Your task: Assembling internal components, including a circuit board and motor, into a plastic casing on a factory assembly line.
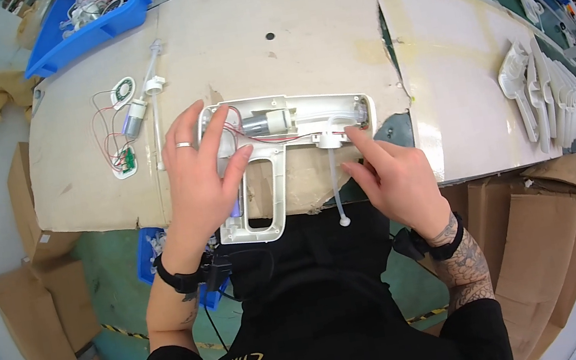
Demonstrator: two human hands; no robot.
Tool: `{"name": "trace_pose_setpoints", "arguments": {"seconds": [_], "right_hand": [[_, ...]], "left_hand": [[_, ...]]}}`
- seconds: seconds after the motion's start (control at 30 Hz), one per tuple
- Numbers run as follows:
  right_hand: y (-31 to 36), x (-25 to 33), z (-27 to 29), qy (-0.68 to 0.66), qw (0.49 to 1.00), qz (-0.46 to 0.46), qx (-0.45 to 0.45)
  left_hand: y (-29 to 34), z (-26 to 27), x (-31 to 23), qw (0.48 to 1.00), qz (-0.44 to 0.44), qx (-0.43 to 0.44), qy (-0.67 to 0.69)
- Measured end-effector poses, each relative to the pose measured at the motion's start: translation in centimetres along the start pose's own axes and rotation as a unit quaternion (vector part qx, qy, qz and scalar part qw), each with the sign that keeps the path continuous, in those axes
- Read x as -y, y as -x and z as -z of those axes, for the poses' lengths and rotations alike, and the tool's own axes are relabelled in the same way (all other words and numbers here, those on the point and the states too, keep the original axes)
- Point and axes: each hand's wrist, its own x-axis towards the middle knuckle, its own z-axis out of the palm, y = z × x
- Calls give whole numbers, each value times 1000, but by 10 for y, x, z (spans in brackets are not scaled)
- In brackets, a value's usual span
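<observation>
A white gun-shaped plastic shell half [280, 195] lies with its inside facing up at the table's front edge, its handle pointing toward me. My left hand [190, 173] grips its left end, fingers over the rim and thumb on the inside. In the barrel sits a silver and white motor [268, 123] with red and dark wires [281, 139] running right. Near the right end is a white round fitting [330, 135], from which a thin clear tube [336, 184] hangs toward me. My right hand [404, 176] touches beside that fitting with its index fingertip, thumb apart.
Left on the table lie a wired motor [135, 119] with a green circuit board [126, 159], and a clear tube with a white collar [153, 87]. A blue bin [100, 40] of parts stands far left. White shells [541, 91] are stacked right; cardboard boxes [538, 238] stand below.
</observation>
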Motion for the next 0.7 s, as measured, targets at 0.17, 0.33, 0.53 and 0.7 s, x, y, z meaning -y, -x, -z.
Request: {"name": "trace_pose_setpoints", "arguments": {"seconds": [0.17, 0.33, 0.53, 0.7], "right_hand": [[0, -1, -8, -2, 1000, -10, 0], [-1, 1, -10, -4, 999, -36, 7], [-1, 0, -13, -12, 999, -32, -12], [-1, 2, -12, -17, 999, -28, -15]], "left_hand": [[-5, -3, 1, 1000, -20, -5, 6], [-7, -6, 1, 999, -31, -5, -6], [-11, -4, -1, 999, -24, 13, -30], [-13, -2, -2, 999, -39, -7, -25]]}}
